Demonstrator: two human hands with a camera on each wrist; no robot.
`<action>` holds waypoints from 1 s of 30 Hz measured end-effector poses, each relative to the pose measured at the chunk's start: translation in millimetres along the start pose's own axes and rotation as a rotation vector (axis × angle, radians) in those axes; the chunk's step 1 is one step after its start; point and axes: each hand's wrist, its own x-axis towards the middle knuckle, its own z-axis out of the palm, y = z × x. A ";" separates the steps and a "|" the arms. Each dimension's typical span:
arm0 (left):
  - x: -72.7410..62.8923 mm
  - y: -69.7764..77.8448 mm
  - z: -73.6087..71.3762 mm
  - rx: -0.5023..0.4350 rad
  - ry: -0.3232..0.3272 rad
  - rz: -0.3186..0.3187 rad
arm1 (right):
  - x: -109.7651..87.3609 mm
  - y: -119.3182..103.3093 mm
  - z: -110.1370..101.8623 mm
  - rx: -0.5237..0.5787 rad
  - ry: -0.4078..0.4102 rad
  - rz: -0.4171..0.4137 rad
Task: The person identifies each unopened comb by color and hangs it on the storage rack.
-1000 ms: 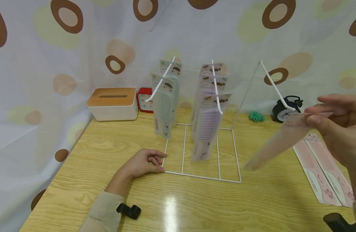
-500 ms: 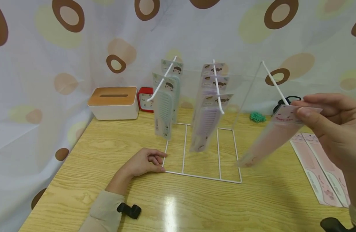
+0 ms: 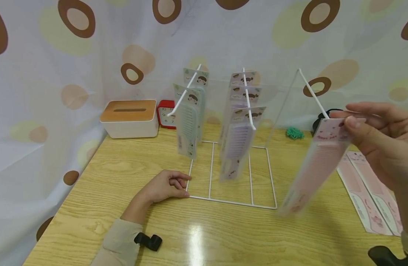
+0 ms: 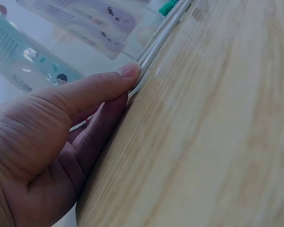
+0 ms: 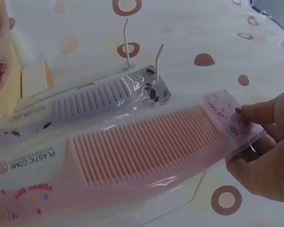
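Observation:
In the head view my right hand (image 3: 383, 140) pinches the top card of a packaged pink comb (image 3: 325, 159) between thumb and fingers. The comb hangs at a slant by the front end of the right-hand hook (image 3: 312, 88) on a white wire display rack (image 3: 224, 200); whether the hook passes through the card is hidden. My left hand (image 3: 167, 185) holds the rack's front left base corner, with thumb and finger pinching the wire in the left wrist view. Packaged green combs (image 3: 187, 125) hang on the left hook, packaged purple combs (image 3: 238, 144) on the middle one.
Two packaged pink combs (image 3: 363, 199) lie on the table (image 3: 150, 229) at the right. Behind the rack stand a tissue box (image 3: 129, 125) and a red clock (image 3: 165, 120). A black alarm clock (image 3: 317, 122), mostly covered, and a green scrunchie-like bundle (image 3: 295, 133) are at the back right.
My right hand has brought the pink comb left to the right hook's front end, and the package has turned to face the camera. The purple combs sway slightly. My left hand stays put.

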 end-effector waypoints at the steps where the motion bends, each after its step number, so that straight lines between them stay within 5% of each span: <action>1: 0.1 -0.1 0.0 0.000 0.000 0.001 | 0.6 0.1 0.3 0.005 0.003 -0.001; 15: 0.5 -2.0 -0.4 -0.008 0.006 0.000 | 8.1 2.6 13.3 -0.101 0.062 0.036; 22: 0.7 -1.8 -0.4 -0.022 0.002 0.002 | 24.4 14.3 5.0 -0.282 0.281 0.188; 30: 1.1 -1.1 -0.3 -0.016 -0.002 0.005 | 60.9 37.5 -18.4 -0.167 0.390 0.269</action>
